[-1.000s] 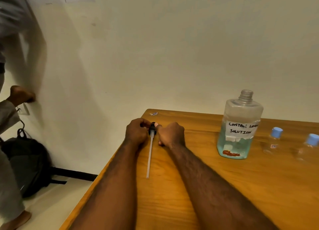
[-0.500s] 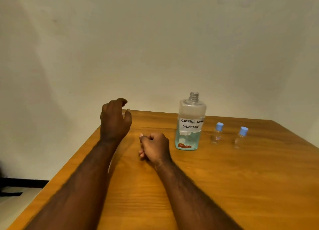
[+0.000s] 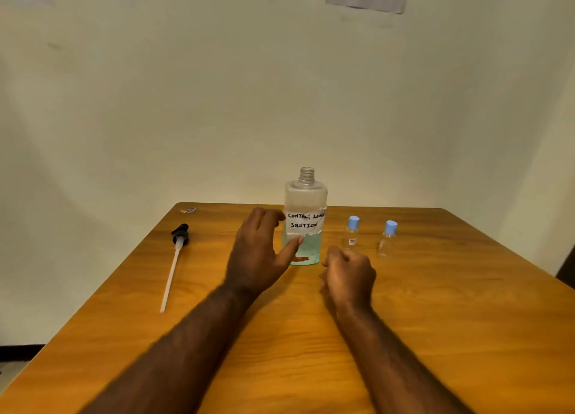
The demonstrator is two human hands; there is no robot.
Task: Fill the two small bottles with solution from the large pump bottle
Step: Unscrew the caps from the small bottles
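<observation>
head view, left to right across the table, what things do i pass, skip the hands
pump with its tube → large bottle → small bottle with a red label → second small bottle

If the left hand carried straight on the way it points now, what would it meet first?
Probably the large bottle: the open left hand reaches toward it, its thumb overlapping the bottle's lower part. Depth is unclear, so contact cannot be confirmed.
</observation>
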